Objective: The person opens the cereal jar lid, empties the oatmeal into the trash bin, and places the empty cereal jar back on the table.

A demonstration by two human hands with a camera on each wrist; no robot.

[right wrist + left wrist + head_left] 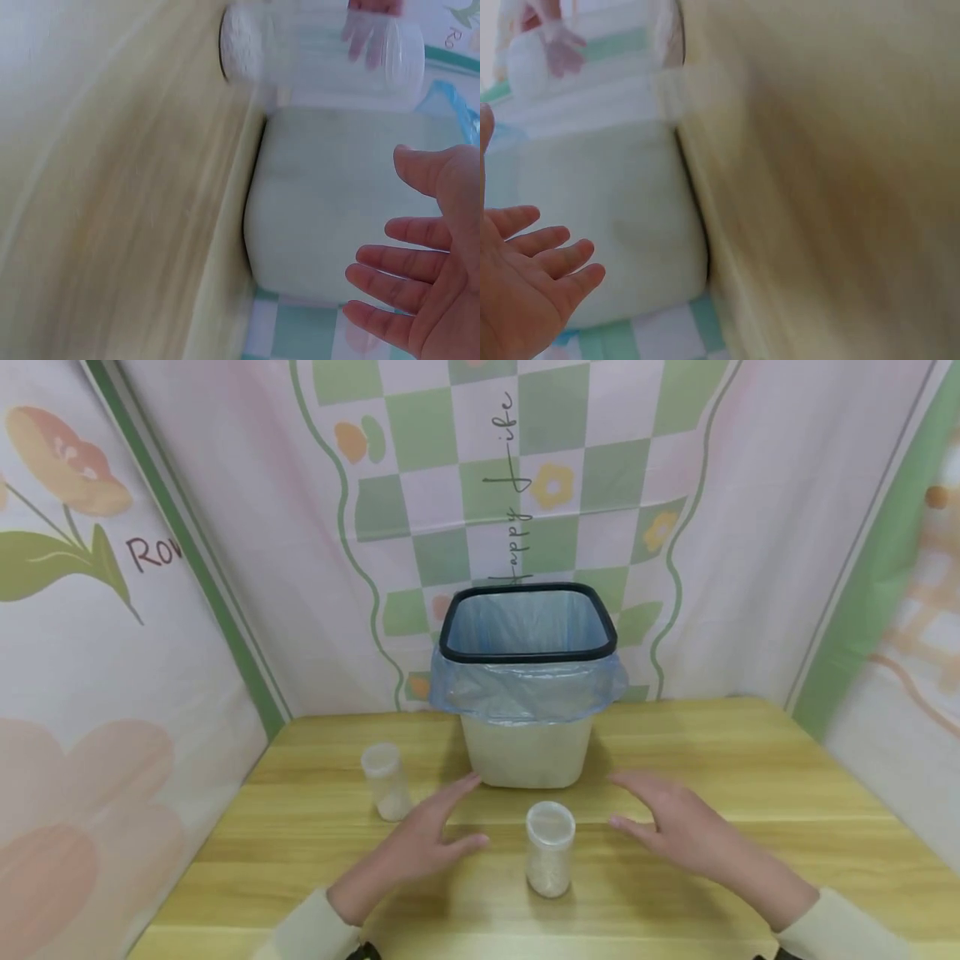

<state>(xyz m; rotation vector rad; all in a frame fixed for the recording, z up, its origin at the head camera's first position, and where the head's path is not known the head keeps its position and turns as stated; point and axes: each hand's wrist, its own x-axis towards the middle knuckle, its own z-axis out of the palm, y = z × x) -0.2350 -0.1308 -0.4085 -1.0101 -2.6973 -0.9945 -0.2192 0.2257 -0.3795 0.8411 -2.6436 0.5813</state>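
Observation:
A clear lidded jar (550, 852) with whitish contents at its bottom stands upright near the middle of the table. My left hand (429, 839) hovers to its left and my right hand (678, 827) to its right, both apart from it. In the wrist views, the fingers of the left hand (525, 277) and the right hand (427, 262) are spread and hold nothing. A second clear jar (386, 782) stands to the left, just beyond the left hand. The near jar (322, 49) also shows sideways in the right wrist view.
Behind the jars stands a cream bin (528, 752) with a black rim and a blue plastic liner (525, 689) folded over it. The wooden table (750, 760) is bounded by printed curtains (750, 568) at the back and sides.

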